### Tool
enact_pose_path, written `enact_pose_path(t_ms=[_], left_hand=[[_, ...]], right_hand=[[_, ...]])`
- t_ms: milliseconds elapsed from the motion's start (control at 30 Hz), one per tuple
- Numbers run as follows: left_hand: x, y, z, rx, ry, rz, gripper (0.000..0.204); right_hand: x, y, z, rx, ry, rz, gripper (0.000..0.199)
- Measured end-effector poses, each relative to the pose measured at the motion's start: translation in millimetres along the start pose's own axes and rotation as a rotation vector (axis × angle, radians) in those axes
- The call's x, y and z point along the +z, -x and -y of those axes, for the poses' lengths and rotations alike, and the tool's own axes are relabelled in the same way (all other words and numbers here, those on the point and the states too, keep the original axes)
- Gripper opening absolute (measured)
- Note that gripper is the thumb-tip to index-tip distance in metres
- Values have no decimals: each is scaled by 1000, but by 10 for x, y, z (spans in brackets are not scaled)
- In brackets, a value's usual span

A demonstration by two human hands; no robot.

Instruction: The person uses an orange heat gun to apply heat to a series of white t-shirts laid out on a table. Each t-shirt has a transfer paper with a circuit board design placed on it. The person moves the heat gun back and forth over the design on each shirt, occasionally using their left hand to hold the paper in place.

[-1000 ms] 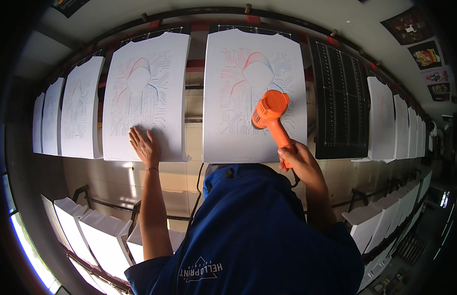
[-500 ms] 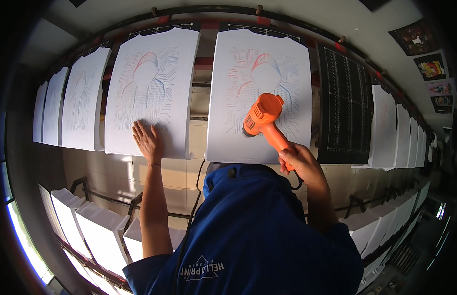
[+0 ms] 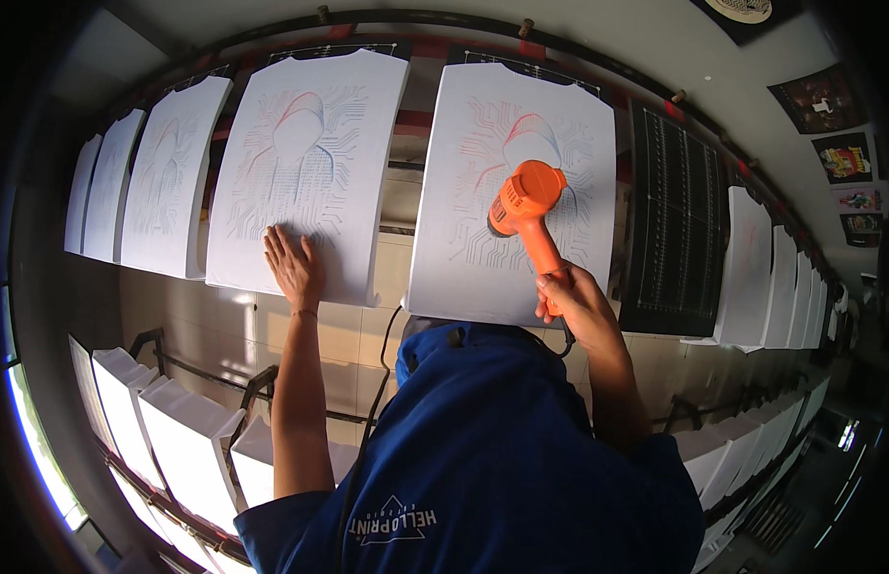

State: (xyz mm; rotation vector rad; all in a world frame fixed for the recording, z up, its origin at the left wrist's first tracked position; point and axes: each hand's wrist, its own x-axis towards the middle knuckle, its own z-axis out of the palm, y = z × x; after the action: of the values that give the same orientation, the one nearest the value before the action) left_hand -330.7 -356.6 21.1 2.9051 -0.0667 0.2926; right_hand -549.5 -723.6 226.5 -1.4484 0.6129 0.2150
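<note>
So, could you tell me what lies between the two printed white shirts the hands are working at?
In the head view, only a bare strip of the tiled wall separates the shirt under the left hand from the one facing the orange heat gun.

The left hand (image 3: 293, 265) lies flat on the lower edge of a printed white shirt (image 3: 301, 172) stretched on a platen, while the right hand (image 3: 580, 308) grips an orange heat gun (image 3: 528, 207) aimed at the neighbouring printed shirt (image 3: 511, 191), beside a black platen (image 3: 676, 225).
</note>
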Motion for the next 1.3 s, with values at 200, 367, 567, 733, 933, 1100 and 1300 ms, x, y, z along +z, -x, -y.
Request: enact_pose_path(t_ms=[200, 367, 567, 733, 933, 1100, 1300], left_hand=[[15, -1, 19, -16, -25, 2, 61], [11, -2, 16, -9, -23, 1, 61], [-19, -9, -8, -16, 20, 6, 61], [-23, -1, -13, -21, -5, 0, 62], [-8, -3, -8, -15, 6, -4, 62], [-10, -4, -11, -23, 9, -1, 62], [-3, -1, -7, -27, 10, 3, 63]], right_hand=[[1, -70, 81, 31, -32, 96, 29], [103, -82, 40, 42, 11, 164, 31], [84, 94, 42, 89, 59, 136, 30], [17, 151, 89, 129, 28, 169, 30], [122, 99, 41, 86, 41, 165, 30], [226, 18, 70, 89, 29, 227, 32], [355, -2, 98, 65, 114, 263, 36]])
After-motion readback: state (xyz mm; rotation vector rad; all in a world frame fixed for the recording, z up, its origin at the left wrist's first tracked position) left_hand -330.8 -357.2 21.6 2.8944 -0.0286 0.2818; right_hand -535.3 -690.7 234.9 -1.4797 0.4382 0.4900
